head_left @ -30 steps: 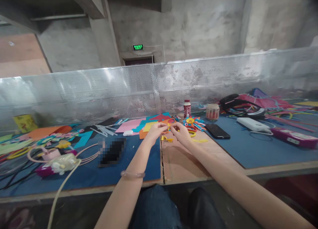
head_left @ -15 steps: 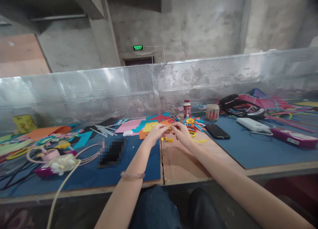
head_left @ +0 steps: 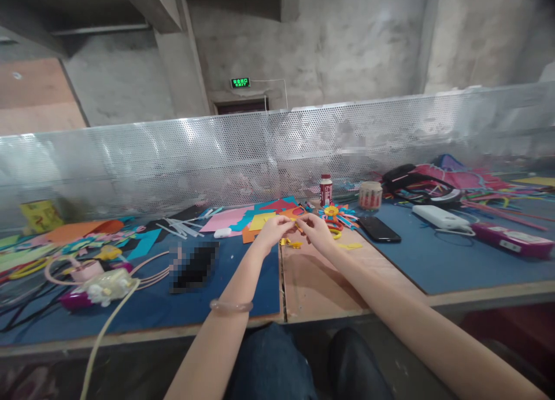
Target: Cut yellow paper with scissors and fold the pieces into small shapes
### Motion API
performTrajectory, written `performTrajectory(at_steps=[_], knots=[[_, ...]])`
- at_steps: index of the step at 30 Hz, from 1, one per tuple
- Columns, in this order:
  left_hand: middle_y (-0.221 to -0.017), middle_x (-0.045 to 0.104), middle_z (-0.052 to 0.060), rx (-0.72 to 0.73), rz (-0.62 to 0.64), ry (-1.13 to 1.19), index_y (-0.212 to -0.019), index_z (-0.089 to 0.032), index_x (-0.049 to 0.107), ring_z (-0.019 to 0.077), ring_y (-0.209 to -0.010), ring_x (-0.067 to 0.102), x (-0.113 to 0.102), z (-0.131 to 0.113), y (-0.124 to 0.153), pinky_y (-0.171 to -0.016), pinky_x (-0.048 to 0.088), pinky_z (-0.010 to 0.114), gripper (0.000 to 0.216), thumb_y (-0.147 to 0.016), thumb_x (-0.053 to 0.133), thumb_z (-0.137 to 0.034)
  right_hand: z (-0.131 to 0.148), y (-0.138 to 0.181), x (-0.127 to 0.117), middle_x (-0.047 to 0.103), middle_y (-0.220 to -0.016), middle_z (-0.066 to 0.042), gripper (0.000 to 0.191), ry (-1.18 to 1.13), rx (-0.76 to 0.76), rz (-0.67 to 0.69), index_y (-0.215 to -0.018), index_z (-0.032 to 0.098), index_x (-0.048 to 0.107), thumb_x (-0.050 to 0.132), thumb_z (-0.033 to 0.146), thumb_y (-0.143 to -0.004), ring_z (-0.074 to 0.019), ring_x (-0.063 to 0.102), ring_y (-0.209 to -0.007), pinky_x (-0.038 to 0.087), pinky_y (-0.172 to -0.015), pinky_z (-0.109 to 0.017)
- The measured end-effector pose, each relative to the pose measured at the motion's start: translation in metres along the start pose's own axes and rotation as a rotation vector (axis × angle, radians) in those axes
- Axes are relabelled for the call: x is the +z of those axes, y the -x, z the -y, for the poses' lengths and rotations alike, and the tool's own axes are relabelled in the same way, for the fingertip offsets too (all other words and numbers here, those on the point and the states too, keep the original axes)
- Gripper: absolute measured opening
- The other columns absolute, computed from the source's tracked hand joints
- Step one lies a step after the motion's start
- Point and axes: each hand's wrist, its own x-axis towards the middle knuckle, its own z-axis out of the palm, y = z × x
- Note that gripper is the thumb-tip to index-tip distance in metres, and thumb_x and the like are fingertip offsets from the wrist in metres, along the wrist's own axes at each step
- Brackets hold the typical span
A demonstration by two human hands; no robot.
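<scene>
My left hand (head_left: 274,230) and my right hand (head_left: 315,231) meet over the middle of the table, fingertips pinched together on a small yellow paper piece (head_left: 295,219). Both hands are closed on it. Just below them small yellow paper scraps (head_left: 291,243) lie on the brown board (head_left: 318,278). A multicoloured paper flower (head_left: 337,215) sits just right of my right hand. Coloured paper sheets (head_left: 249,218) lie behind the hands.
A black phone (head_left: 380,229), a red-capped glue bottle (head_left: 325,190) and a tape roll (head_left: 371,195) stand to the right. A white power bank (head_left: 437,216) and pink case (head_left: 514,240) lie further right. Cables and paper scraps (head_left: 87,267) crowd the left. A perforated metal screen (head_left: 217,157) backs the table.
The hands have stayed almost in place, with the fingertips drawn slightly closer together on the yellow piece.
</scene>
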Motion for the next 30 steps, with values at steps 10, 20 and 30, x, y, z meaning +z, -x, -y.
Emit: performTrajectory(at_steps=[10, 20, 30], knots=[[-0.063, 0.058, 0.002, 0.052, -0.024, -0.041, -0.063, -0.014, 0.06, 0.0116, -0.062, 0.053, 0.003, -0.004, 0.001, -0.06, 0.04, 0.023, 0.014, -0.067, 0.058, -0.027, -0.011, -0.003, 0.001, 0.057, -0.065, -0.002, 0.018, 0.233, -0.208, -0.062, -0.066, 0.018, 0.055, 0.047, 0.03, -0.077, -0.0133, 0.051, -0.059, 0.038, -0.056, -0.025], [-0.069, 0.06, 0.002, 0.059, -0.087, 0.008, -0.068, -0.014, 0.061, 0.0128, -0.068, 0.056, 0.006, -0.007, 0.001, -0.067, 0.043, 0.025, 0.015, -0.067, 0.057, -0.028, -0.009, 0.001, -0.001, 0.053, -0.073, -0.004, 0.016, 0.553, -0.507, -0.127, -0.076, 0.018, 0.057, 0.042, 0.021, -0.08, -0.0134, 0.048, -0.064, 0.037, -0.062, -0.024], [-0.067, 0.06, 0.002, 0.266, -0.056, -0.313, -0.067, -0.014, 0.061, 0.0131, -0.065, 0.055, 0.002, 0.002, -0.004, -0.062, 0.042, 0.024, 0.017, -0.069, 0.053, -0.028, -0.011, 0.002, 0.001, 0.05, -0.065, -0.001, 0.011, 0.672, -0.455, -0.198, -0.064, 0.018, 0.049, 0.047, 0.019, -0.075, -0.0126, 0.047, -0.06, 0.033, -0.055, -0.022]])
